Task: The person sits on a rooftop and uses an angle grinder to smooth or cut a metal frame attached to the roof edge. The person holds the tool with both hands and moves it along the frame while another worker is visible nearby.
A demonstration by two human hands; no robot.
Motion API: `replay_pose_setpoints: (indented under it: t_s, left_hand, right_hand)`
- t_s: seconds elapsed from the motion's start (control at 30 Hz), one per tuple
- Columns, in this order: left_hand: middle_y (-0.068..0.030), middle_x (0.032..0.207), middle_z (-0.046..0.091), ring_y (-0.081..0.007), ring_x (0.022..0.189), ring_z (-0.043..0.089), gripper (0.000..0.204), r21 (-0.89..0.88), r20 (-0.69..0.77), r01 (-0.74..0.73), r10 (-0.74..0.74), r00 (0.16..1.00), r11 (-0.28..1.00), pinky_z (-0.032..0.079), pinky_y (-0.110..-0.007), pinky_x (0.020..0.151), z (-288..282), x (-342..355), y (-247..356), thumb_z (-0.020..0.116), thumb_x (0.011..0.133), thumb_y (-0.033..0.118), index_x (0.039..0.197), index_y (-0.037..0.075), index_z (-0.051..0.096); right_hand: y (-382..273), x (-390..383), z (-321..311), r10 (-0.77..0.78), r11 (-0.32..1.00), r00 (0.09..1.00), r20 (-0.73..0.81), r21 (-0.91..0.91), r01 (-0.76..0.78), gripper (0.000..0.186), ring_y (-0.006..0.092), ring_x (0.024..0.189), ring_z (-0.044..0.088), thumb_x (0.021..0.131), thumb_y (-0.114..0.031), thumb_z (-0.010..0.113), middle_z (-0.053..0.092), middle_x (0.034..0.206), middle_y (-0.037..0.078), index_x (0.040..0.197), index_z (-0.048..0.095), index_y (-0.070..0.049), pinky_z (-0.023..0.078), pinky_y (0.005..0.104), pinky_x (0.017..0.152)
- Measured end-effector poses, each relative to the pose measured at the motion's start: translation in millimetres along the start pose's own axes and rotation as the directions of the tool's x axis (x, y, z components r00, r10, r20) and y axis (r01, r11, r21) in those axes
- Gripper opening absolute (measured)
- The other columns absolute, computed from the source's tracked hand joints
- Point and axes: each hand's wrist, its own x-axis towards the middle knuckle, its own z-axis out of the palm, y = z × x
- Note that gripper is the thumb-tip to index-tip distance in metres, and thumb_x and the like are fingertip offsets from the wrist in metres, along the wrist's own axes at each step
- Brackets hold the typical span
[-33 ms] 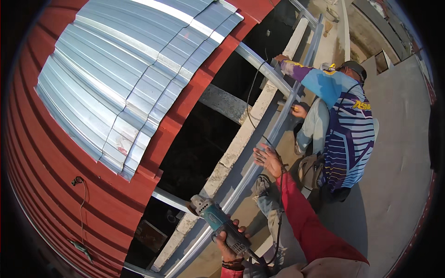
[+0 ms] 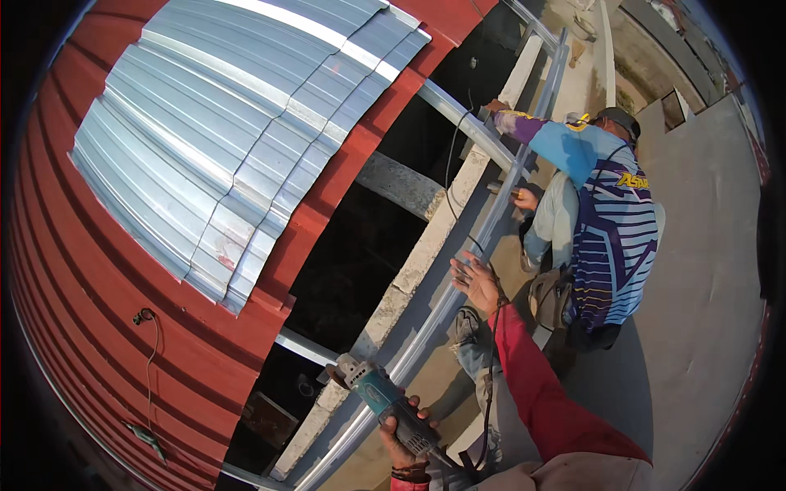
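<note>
In the head view, the left hand (image 2: 407,442) grips the body of a teal angle grinder (image 2: 378,397) at the bottom of the picture, fingers wrapped around its dark rear housing. The grinder's disc end points up and to the left, just beside a long grey metal rail (image 2: 458,282) that runs diagonally along a concrete wall top (image 2: 426,245). The right hand (image 2: 476,282), on a red-sleeved arm, is open with fingers spread and rests flat on that rail, further up it than the grinder. A dark cable (image 2: 491,385) runs beside the red sleeve. Beyond, a co-worker (image 2: 602,221) in a blue and white striped shirt crouches by the same rail. To the left lie red corrugated roofing (image 2: 98,327) and a silver corrugated sheet (image 2: 237,131) on top of it.
</note>
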Motion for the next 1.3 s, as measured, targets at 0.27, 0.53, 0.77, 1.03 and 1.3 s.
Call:
replay_pose_setpoints:
  t_s: [0.27, 0.53, 0.77, 1.03, 1.3]
  left_hand:
    - [-0.0078, 0.114, 0.051, -0.0201, 0.093, 0.055, 0.070, -0.012, 0.146, -0.143, 0.143, 0.979, 0.990, 0.051, -0.041, 0.074, -133, -231, 142, 0.066, 0.087, 0.041, 0.142, 0.011, 0.037]
    - [-0.0050, 0.106, 0.055, -0.0150, 0.086, 0.060, 0.062, 0.303, -0.035, -0.635, 0.674, 0.738, 0.711, 0.056, -0.031, 0.063, -216, -421, 253, 0.064, 0.088, 0.042, 0.136, 0.011, 0.041]
    - [-0.0031, 0.103, 0.057, -0.0134, 0.085, 0.060, 0.058, 0.390, -0.002, -0.742, 0.806, 0.591, 0.545, 0.053, -0.029, 0.063, -219, -490, 255, 0.064, 0.090, 0.040, 0.135, 0.011, 0.043]
    - [-0.0044, 0.106, 0.055, -0.0160, 0.088, 0.060, 0.056, 0.225, 0.186, -0.637, 0.610, 0.770, 0.737, 0.056, -0.034, 0.066, -209, -468, 232, 0.062, 0.092, 0.041, 0.134, 0.009, 0.044]
    - [-0.0085, 0.106, 0.055, -0.0193, 0.082, 0.060, 0.065, 0.407, 0.241, -0.432, 0.362, 0.901, 0.805, 0.058, -0.035, 0.061, -191, -420, 239, 0.064, 0.088, 0.037, 0.140, 0.007, 0.040]
  right_hand:
    - [16, -124, 60, -0.112, 0.537, 0.897, 0.427, 0.786, -0.307, 0.035, 0.0238, 0.090, 0.067, 0.104, -0.027, 0.043, 0.064, 0.121, 0.015, 0.131, 0.053, -0.006, 0.057, 0.0354, 0.079]
    - [39, -242, 168, -0.409, 0.897, 0.903, -0.134, -0.242, 0.371, 0.036, 0.0085, 0.056, 0.045, 0.103, -0.026, 0.047, 0.049, 0.068, -0.003, 0.129, 0.055, -0.003, 0.037, 0.0239, 0.050]
    - [198, -390, 292, -0.271, 0.042, 0.866, 0.420, -0.894, 0.446, 0.029, 0.0320, 0.062, 0.061, 0.096, -0.020, 0.047, 0.065, 0.079, 0.022, 0.102, 0.067, 0.001, 0.045, 0.0409, 0.060]
    - [280, -527, 305, 0.471, 0.042, 0.698, 0.540, -0.804, 0.593, 0.021, 0.0417, 0.072, 0.062, 0.095, -0.019, 0.052, 0.064, 0.082, 0.022, 0.096, 0.062, -0.001, 0.044, 0.0464, 0.063]
    - [303, -581, 291, 0.715, 0.224, 0.462, 0.524, -0.798, 0.559, 0.029, 0.0367, 0.083, 0.067, 0.077, -0.027, 0.063, 0.067, 0.085, 0.024, 0.094, 0.069, -0.003, 0.048, 0.0462, 0.071]
